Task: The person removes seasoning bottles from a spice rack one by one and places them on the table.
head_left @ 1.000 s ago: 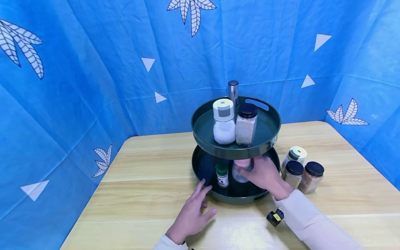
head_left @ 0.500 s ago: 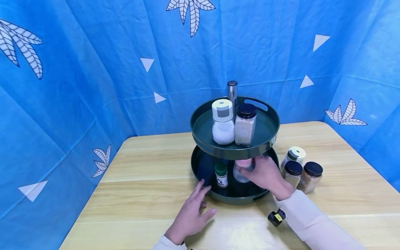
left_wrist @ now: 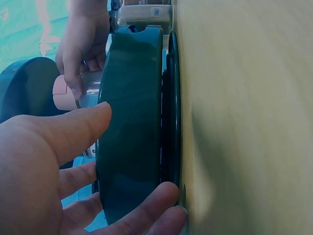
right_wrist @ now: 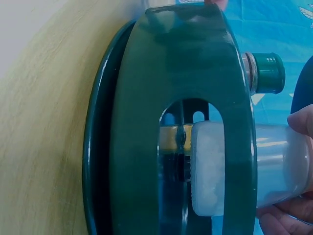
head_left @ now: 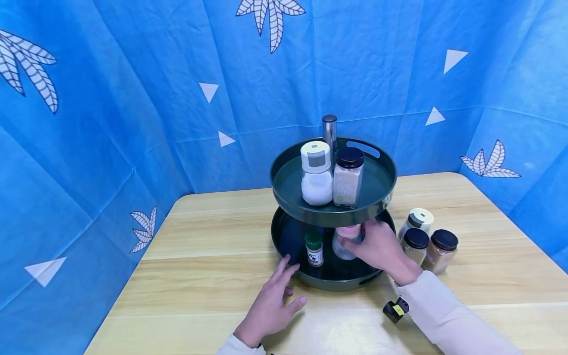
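My right hand point(head_left: 383, 251) reaches under the upper tier and grips a clear seasoning jar with a pink cap point(head_left: 341, 249). The jar is at the lower tray point(head_left: 328, 283) of a dark green two-tier rack, and white contents show through its base point(right_wrist: 208, 171) in the right wrist view. Left of it stands a small green-capped spice bottle point(head_left: 315, 254). My left hand point(head_left: 272, 308) is at the tray's front left, fingers spread and relaxed, fingertips right at the rim. In the left wrist view, its thumb point(left_wrist: 83, 129) overlaps the tray's wall.
The upper tray point(head_left: 288, 209) holds a white-capped jar point(head_left: 317, 187) and a black-capped jar point(head_left: 348, 182) close above my right hand. Right of the rack, a white-capped jar point(head_left: 419, 219) and two black-capped jars point(head_left: 439, 256) stand on the wooden table point(head_left: 199, 271).
My right hand and the pink-capped jar have shifted slightly to the right within the lower tray. The left hand stays in place.
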`<state>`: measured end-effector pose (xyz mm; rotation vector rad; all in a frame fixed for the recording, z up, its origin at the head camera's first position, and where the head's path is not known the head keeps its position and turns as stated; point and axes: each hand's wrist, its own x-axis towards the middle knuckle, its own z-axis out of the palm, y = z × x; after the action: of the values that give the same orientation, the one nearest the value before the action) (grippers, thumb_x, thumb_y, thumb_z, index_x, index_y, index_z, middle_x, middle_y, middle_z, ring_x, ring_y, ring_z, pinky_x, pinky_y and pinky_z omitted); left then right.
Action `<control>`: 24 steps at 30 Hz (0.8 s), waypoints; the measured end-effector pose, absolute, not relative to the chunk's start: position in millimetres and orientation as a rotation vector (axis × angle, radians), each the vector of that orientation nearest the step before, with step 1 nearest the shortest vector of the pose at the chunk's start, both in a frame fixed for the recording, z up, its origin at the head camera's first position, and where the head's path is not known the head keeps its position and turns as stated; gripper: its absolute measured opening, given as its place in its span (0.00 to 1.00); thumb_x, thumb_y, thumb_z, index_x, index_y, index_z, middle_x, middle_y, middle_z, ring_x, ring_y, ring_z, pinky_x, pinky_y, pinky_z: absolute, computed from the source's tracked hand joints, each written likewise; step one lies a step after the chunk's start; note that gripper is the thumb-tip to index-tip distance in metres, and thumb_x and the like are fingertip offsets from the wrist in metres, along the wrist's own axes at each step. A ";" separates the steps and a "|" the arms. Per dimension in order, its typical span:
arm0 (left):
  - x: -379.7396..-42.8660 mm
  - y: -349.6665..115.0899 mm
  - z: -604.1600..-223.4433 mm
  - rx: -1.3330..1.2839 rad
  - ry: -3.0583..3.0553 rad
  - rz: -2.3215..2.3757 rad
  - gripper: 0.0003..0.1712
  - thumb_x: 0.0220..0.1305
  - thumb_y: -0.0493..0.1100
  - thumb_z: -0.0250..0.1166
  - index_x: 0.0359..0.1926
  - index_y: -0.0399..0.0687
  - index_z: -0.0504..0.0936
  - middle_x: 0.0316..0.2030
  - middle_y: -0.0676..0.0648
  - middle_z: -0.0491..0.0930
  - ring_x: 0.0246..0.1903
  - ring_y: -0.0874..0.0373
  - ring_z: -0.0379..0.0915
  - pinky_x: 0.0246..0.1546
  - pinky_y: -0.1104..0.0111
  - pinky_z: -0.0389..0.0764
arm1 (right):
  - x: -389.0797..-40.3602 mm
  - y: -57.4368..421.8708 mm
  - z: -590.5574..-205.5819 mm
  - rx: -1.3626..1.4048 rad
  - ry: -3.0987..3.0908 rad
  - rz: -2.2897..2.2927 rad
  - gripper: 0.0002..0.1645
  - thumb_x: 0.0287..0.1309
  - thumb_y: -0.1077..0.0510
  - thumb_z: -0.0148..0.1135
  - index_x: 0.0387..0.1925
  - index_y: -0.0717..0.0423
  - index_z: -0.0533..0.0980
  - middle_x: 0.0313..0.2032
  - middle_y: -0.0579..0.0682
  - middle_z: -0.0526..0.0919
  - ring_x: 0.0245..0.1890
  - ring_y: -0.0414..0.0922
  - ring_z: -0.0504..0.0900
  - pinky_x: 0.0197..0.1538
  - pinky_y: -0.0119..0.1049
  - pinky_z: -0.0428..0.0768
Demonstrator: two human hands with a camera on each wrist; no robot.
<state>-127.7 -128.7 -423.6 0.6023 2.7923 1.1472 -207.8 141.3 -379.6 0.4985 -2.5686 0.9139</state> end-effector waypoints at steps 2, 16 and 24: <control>-127.7 -128.7 -423.7 0.604 2.794 1.146 0.38 0.62 0.49 0.65 0.69 0.50 0.60 0.74 0.44 0.46 0.40 0.58 0.75 0.37 0.68 0.79 | -207.6 141.8 -379.4 0.497 -2.565 0.917 0.36 0.43 0.49 0.74 0.50 0.56 0.66 0.41 0.59 0.83 0.34 0.51 0.82 0.31 0.48 0.83; -128.2 -128.2 -423.2 0.594 2.794 1.139 0.38 0.62 0.49 0.65 0.69 0.49 0.60 0.74 0.44 0.46 0.40 0.58 0.74 0.38 0.67 0.79 | -205.5 147.6 -377.6 0.513 -2.512 0.901 0.36 0.40 0.49 0.74 0.48 0.55 0.66 0.35 0.57 0.83 0.28 0.49 0.81 0.25 0.42 0.80; -127.9 -128.5 -423.7 0.589 2.793 1.141 0.38 0.62 0.49 0.65 0.69 0.50 0.60 0.74 0.45 0.46 0.41 0.58 0.75 0.39 0.66 0.79 | -203.6 149.1 -375.9 0.501 -2.521 0.889 0.32 0.41 0.48 0.74 0.45 0.55 0.67 0.30 0.53 0.81 0.24 0.46 0.78 0.20 0.36 0.74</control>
<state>-127.9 -128.5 -423.7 0.5886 2.7926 1.1409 -203.6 149.1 -375.9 0.5011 -2.5213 0.8886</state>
